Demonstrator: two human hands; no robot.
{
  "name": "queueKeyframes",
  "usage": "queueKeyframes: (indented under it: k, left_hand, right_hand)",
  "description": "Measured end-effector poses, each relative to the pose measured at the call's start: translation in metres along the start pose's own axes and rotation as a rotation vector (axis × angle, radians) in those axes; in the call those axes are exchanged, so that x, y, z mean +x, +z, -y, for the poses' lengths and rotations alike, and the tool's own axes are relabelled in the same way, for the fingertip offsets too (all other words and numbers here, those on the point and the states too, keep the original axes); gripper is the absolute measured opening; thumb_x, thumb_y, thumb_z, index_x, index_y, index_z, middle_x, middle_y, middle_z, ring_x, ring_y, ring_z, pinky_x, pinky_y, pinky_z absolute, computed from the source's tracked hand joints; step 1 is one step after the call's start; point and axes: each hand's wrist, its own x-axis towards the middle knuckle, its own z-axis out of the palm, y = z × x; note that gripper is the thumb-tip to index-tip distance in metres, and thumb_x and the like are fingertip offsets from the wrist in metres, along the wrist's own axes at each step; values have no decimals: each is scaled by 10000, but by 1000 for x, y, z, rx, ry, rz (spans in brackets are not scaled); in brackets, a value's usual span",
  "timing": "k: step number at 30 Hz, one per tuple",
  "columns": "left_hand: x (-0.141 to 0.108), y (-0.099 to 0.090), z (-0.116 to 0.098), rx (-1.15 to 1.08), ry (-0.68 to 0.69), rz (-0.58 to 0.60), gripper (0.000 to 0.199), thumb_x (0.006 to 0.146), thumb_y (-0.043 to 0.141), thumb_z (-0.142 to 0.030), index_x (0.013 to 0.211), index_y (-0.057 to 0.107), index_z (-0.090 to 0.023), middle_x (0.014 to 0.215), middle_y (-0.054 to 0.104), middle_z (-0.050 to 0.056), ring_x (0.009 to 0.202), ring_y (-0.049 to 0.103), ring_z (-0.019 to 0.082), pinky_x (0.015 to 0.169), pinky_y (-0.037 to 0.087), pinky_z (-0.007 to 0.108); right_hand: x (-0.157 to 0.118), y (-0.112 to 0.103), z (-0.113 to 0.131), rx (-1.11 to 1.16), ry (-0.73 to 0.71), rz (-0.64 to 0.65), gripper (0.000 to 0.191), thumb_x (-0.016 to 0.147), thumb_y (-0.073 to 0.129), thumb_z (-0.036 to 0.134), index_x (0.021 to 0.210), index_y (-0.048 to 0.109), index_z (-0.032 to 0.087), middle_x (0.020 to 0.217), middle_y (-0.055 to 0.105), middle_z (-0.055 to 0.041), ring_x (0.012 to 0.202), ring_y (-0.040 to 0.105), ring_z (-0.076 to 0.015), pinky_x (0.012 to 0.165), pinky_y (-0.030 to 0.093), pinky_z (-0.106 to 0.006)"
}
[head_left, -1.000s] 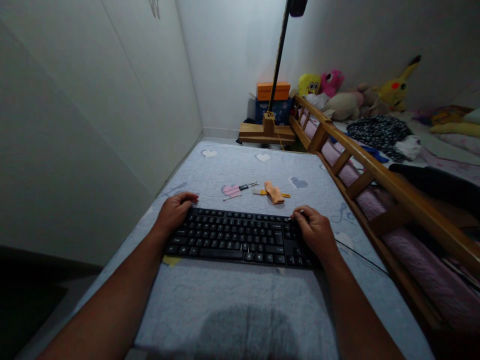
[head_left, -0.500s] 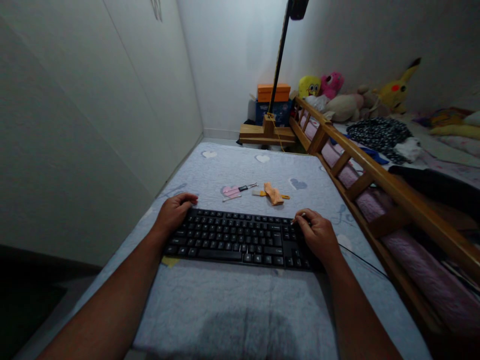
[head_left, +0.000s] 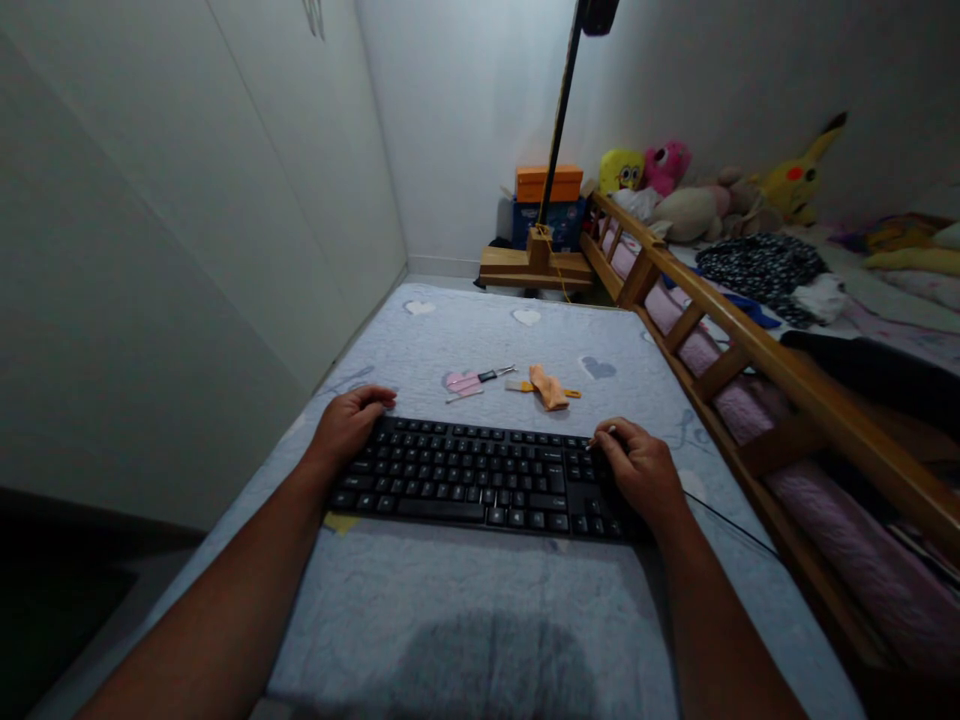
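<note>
A black keyboard (head_left: pixel 465 472) lies on the patterned bed cover. At its far left corner, my left hand (head_left: pixel 349 425) is closed around the edge, the fingers pointing past the back side. My right hand (head_left: pixel 637 465) is over the number keys at the right end. Between its thumb and fingers it pinches a thin cotton swab (head_left: pixel 613 430), whose lower tip is at the upper keys. Behind the keyboard lie a second cotton swab (head_left: pixel 465 397), a black-handled tool with metal ends (head_left: pixel 487 376), and an orange cloth (head_left: pixel 549 388) on top of a yellow-handled brush (head_left: pixel 517 385).
A wooden bed rail (head_left: pixel 720 325) runs along the right side, with plush toys (head_left: pixel 667 170) and clothes beyond it. The keyboard's cable (head_left: pixel 731 522) trails right. A wooden stand (head_left: pixel 536 262) and an orange box (head_left: pixel 549 184) are at the back; a pale wardrobe (head_left: pixel 225 200) is left.
My right hand and the swab have shifted very slightly to the right over the keys. My left hand stays at the corner of the keyboard.
</note>
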Motion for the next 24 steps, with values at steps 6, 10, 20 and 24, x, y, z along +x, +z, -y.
queueKeyframes:
  k: [6, 10, 20, 24]
  left_hand:
    - [1, 0, 3, -6, -9, -4, 298, 634, 587, -346, 842, 753, -214, 903, 795, 54, 955, 725, 287, 1017, 521, 419]
    - [1, 0, 1, -2, -4, -6, 271, 642, 601, -341, 830, 754, -221, 904, 794, 49, 963, 724, 284, 1022, 520, 414]
    - [-1, -1, -4, -8, -17, 11, 290, 636, 586, -334, 841, 753, -216, 910, 797, 47, 966, 720, 285, 1016, 523, 408]
    - [0, -1, -2, -10, -7, 17, 290, 636, 609, -339, 851, 759, -215, 927, 800, 51, 977, 714, 298, 1029, 515, 423]
  right_hand:
    - [-2, 6, -3, 4, 5, 19, 236, 925, 510, 375, 828, 683, 249, 830, 722, -42, 809, 665, -219, 792, 465, -328]
    - [-1, 8, -3, 19, 9, 26, 231, 922, 517, 379, 834, 685, 248, 836, 724, -45, 820, 670, -222, 806, 471, -335]
    - [0, 8, 3, 29, 15, 18, 247, 908, 508, 393, 803, 674, 244, 816, 721, -47, 803, 671, -223, 779, 469, -335]
    - [1, 8, 5, 22, 9, 9, 251, 913, 504, 386, 792, 673, 245, 819, 720, -46, 811, 673, -224, 779, 468, -336]
